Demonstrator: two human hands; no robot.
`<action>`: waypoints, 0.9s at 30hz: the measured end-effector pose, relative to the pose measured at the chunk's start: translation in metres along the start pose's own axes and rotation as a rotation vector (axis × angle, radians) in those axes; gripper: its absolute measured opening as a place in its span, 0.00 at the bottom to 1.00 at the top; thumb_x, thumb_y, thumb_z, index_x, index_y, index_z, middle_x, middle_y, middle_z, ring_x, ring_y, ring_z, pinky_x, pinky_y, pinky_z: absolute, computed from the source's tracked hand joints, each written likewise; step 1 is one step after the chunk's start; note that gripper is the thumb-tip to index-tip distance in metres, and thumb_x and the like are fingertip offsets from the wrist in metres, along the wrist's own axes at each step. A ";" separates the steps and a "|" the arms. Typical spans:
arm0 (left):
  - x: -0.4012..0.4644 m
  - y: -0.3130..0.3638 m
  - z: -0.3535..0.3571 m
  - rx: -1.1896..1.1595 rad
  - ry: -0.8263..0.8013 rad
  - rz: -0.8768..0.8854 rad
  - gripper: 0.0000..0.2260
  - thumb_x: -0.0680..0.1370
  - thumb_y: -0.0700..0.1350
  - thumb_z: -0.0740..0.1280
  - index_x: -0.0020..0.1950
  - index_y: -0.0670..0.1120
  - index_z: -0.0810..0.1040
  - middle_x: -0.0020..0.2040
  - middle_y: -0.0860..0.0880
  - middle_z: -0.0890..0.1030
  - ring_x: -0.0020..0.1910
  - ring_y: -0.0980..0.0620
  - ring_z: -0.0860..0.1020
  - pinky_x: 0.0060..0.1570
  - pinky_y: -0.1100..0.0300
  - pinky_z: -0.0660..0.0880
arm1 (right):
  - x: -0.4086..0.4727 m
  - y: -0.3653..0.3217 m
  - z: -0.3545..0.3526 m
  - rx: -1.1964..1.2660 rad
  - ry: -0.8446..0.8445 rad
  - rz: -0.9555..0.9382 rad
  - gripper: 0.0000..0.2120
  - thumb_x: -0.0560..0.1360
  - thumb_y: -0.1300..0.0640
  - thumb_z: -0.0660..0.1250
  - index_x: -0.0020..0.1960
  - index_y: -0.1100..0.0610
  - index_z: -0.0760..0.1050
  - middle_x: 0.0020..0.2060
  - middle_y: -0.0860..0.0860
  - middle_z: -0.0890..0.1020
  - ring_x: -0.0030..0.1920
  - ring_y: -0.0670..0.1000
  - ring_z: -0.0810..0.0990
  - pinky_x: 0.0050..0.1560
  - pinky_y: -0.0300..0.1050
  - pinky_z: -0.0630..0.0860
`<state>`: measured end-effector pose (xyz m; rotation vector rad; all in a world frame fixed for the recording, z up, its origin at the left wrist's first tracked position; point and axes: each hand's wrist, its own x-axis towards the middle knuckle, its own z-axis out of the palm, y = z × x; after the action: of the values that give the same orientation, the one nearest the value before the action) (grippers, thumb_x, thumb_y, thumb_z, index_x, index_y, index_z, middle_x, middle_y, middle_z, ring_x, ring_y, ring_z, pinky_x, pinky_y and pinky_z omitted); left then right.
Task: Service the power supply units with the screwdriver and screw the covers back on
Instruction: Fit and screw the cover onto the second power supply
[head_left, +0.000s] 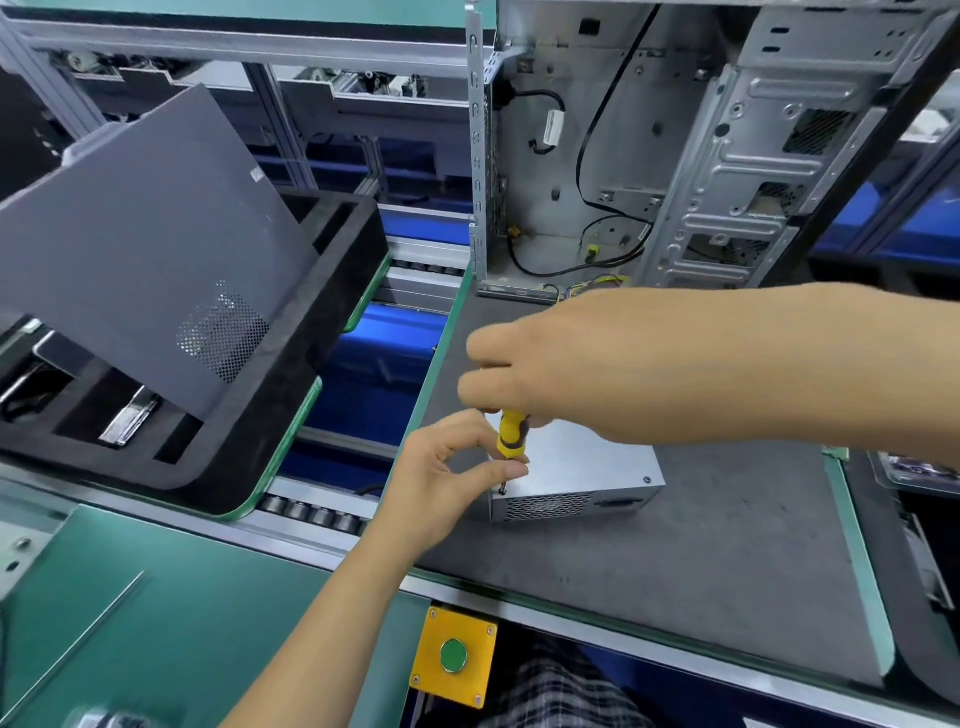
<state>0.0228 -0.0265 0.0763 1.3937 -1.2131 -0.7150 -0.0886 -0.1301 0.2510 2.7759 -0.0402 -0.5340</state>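
Gripping the yellow-and-black screwdriver (511, 435) by its handle, the right hand (561, 364) holds the tool upright over the near-left corner of the power supply unit (587, 475). The left hand (447, 467) sits just left of that corner, thumb and fingers curled and pinching at the shaft near the tip. The unit lies flat on the grey desk (675, 561) mat. Behind the unit stands an open computer case (649, 156). Left of the unit, a grey side panel (150, 249) leans on a black foam tray (291, 395).
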 end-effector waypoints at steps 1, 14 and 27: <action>0.001 0.000 -0.001 0.015 -0.007 0.005 0.04 0.69 0.49 0.75 0.40 0.51 0.84 0.42 0.48 0.81 0.44 0.55 0.78 0.49 0.63 0.74 | 0.001 -0.001 0.001 -0.026 -0.017 -0.013 0.13 0.78 0.61 0.59 0.51 0.50 0.54 0.45 0.48 0.59 0.30 0.47 0.61 0.26 0.42 0.55; -0.006 0.003 -0.003 0.082 0.025 -0.012 0.06 0.72 0.42 0.76 0.46 0.49 0.82 0.45 0.48 0.84 0.48 0.52 0.82 0.53 0.59 0.77 | 0.000 -0.017 0.007 -0.193 0.059 -0.050 0.08 0.79 0.59 0.56 0.57 0.56 0.67 0.43 0.52 0.64 0.40 0.53 0.70 0.26 0.44 0.52; -0.013 0.013 0.006 0.203 -0.028 0.025 0.05 0.75 0.36 0.73 0.46 0.45 0.86 0.41 0.50 0.86 0.42 0.47 0.83 0.48 0.53 0.78 | -0.002 -0.021 0.003 0.068 -0.185 0.155 0.18 0.80 0.53 0.57 0.32 0.55 0.61 0.29 0.51 0.68 0.28 0.49 0.65 0.26 0.41 0.59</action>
<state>0.0104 -0.0148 0.0850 1.5359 -1.3522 -0.6086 -0.0927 -0.1105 0.2425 2.7486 -0.3180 -0.7592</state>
